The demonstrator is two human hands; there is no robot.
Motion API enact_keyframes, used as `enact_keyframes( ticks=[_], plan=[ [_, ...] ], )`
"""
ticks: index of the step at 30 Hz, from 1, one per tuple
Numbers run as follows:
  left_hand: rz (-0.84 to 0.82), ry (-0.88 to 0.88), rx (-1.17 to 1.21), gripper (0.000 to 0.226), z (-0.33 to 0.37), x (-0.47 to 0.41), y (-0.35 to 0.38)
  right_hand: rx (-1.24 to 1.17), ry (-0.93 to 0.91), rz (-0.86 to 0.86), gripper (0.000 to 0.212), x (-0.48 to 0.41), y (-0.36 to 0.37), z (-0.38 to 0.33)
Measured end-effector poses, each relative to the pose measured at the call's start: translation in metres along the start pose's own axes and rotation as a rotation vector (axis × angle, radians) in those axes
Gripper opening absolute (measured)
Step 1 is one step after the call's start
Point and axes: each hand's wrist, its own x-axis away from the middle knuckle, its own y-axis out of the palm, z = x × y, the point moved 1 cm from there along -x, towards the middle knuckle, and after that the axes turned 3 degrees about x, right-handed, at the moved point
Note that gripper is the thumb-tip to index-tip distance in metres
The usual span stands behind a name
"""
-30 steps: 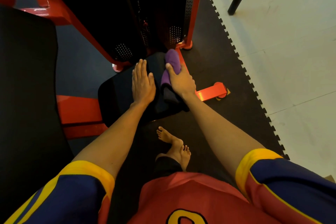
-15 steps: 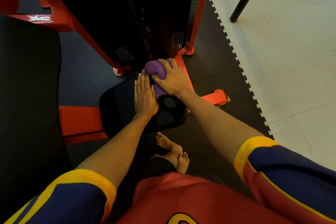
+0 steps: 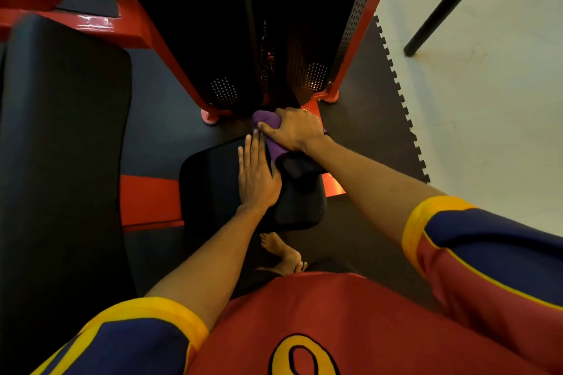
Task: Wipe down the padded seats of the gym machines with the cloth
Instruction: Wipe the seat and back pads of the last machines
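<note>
Item: padded seat (image 3: 210,189) under wiping, head view, two bare hands at work.

Detail: the right hand (image 3: 294,129) lay over a bunched purple cloth (image 3: 268,119), its fingers curled round it, pressing it on the far edge of the black seat, where the pad met the red machine frame (image 3: 146,195). The left hand (image 3: 257,179) rested flat on the seat top with its fingers straight and together, holding nothing, its fingertips just beside the right thumb. A larger black back pad (image 3: 61,146) stood at the left. Behind the seat rose a dark perforated weight housing (image 3: 350,24). The machine stood on black interlocking floor mat (image 3: 359,106), which bordered pale floor (image 3: 487,100) at the right, where a black pole (image 3: 451,3) came down. A bare foot (image 3: 281,253) showed below the seat.
</note>
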Motion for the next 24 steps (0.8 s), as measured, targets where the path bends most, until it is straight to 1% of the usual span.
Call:
enact_keyframes(
  ticks=[1,3,6,8,10,13,15,17,20,22,24],
  plan=[
    [0.001,-0.001,0.009,0.074,-0.001,0.000,0.000,-0.001,0.011,-0.006,0.068,-0.001,-0.003,-0.002],
    [0.005,0.002,0.010,0.072,-0.002,0.000,-0.001,-0.053,0.036,0.054,0.065,0.008,-0.005,0.000],
    [0.010,-0.043,0.027,0.065,-0.002,0.004,0.000,-0.175,0.058,0.123,0.057,0.037,-0.003,0.012],
    [0.015,-0.054,0.030,0.064,-0.001,0.003,0.000,-0.205,0.045,0.113,0.056,0.048,-0.006,0.017],
    [0.021,-0.049,0.036,0.064,-0.002,0.001,0.000,-0.146,0.044,0.068,0.056,0.042,-0.011,0.010],
    [0.035,-0.054,0.050,0.069,-0.001,0.003,0.001,0.046,0.029,-0.039,0.064,0.010,-0.016,-0.018],
    [0.045,-0.117,0.067,0.075,-0.001,0.003,0.001,0.181,-0.025,-0.111,0.071,-0.009,-0.016,-0.036],
    [0.053,-0.156,0.065,0.076,-0.001,0.004,0.000,0.224,-0.067,-0.135,0.073,-0.015,-0.015,-0.035],
    [0.080,-0.223,0.055,0.070,0.003,0.007,-0.001,0.119,-0.080,-0.045,0.068,0.005,-0.019,-0.008],
    [0.126,-0.332,0.099,0.068,0.004,0.009,-0.003,0.056,-0.092,-0.031,0.067,0.021,-0.019,0.007],
    [0.162,-0.451,0.130,0.066,0.003,0.014,-0.003,0.056,-0.103,-0.044,0.070,0.031,-0.015,0.011]
  ],
)
